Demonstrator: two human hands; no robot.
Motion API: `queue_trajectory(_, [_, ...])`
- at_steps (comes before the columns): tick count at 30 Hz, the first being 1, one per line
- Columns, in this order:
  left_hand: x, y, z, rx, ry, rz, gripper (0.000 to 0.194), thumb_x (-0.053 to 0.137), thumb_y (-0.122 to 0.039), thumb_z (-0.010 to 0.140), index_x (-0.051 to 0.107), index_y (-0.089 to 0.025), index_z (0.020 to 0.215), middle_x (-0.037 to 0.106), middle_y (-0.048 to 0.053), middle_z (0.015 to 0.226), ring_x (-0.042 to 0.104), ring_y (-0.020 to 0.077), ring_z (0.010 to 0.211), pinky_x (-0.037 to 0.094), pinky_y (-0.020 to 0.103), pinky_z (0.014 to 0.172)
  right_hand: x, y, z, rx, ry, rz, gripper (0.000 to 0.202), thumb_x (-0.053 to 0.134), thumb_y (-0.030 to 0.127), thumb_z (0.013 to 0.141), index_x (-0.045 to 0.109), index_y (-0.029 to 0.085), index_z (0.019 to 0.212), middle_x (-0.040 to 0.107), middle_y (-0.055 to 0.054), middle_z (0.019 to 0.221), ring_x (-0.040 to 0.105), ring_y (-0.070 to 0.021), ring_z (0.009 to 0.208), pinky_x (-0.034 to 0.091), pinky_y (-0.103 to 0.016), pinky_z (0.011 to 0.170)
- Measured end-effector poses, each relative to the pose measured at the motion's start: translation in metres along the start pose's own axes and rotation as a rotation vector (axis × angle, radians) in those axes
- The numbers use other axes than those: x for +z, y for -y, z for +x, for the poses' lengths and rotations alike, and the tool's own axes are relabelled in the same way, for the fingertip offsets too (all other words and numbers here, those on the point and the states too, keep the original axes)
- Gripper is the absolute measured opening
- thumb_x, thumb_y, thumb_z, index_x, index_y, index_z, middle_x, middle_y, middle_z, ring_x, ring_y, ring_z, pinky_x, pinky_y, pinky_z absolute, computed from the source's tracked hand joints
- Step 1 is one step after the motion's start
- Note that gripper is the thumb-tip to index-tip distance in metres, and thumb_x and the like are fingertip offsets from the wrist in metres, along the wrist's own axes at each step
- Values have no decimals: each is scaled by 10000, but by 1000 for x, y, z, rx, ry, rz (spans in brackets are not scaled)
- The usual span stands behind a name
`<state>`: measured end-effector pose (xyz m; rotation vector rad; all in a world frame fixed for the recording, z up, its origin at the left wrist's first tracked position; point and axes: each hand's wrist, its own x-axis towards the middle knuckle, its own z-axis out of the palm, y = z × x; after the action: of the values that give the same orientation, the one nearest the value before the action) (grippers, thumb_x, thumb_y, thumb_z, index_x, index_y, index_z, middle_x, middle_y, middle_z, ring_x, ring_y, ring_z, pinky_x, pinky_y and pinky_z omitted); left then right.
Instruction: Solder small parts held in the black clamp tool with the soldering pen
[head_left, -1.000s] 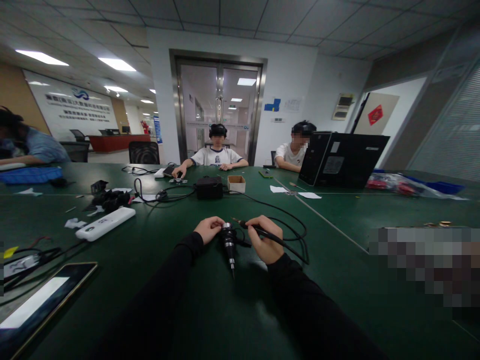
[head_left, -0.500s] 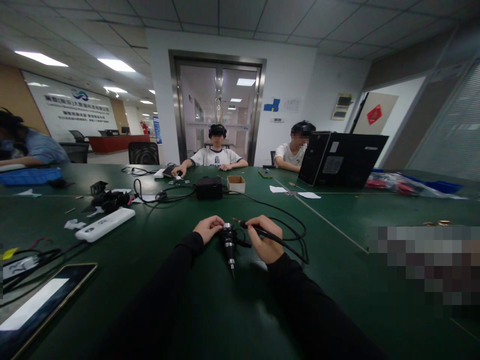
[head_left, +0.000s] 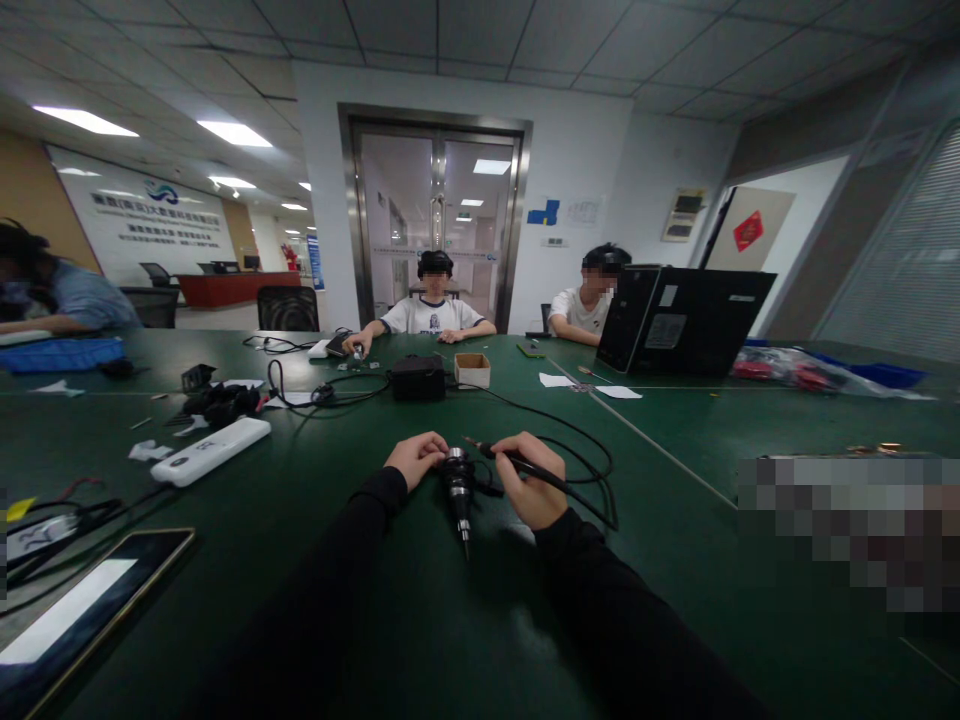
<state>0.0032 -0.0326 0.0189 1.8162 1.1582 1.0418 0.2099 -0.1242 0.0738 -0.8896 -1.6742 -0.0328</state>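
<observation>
Phone (head_left: pixel 97 598) cut off lower left, black tapered tool (head_left: pixel 458 489) on green table (head_left: pixel 487 630), left hand (head_left: pixel 412 462) at tool's far end, grip unclear, right hand (head_left: pixel 534 482) just beside, gripping corded pen-type tool (head_left: pixel 486 450), person (head_left: pixel 579 308) half-hidden behind PC tower (head_left: pixel 697 322)

White oblong device (head_left: pixel 214 452) left of the left hand (head_left: pixel 414 464), phone (head_left: pixel 101 605) nearer the wearer on that side, black computer case (head_left: pixel 701 325) beyond the right hand (head_left: pixel 534 485).

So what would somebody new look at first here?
Probably the right hand, in the middle, holding a thin black tool, and the left hand beside a pointed black-and-silver tool, maybe touching it. Next, perhaps the big black case on the right and the bright phone at lower left.
</observation>
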Motion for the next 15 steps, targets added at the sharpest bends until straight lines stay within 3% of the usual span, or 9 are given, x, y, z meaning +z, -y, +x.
queue_trajectory(15, [-1, -5, -2, -2, -11, 21, 54, 580, -187, 708, 614, -188, 749, 646, -21, 687, 593, 119, 627, 492, 254, 678, 1, -1, 0, 5, -6, 2, 140, 527, 143, 792, 637, 202, 727, 638, -20, 706, 597, -162, 657, 462, -285, 653])
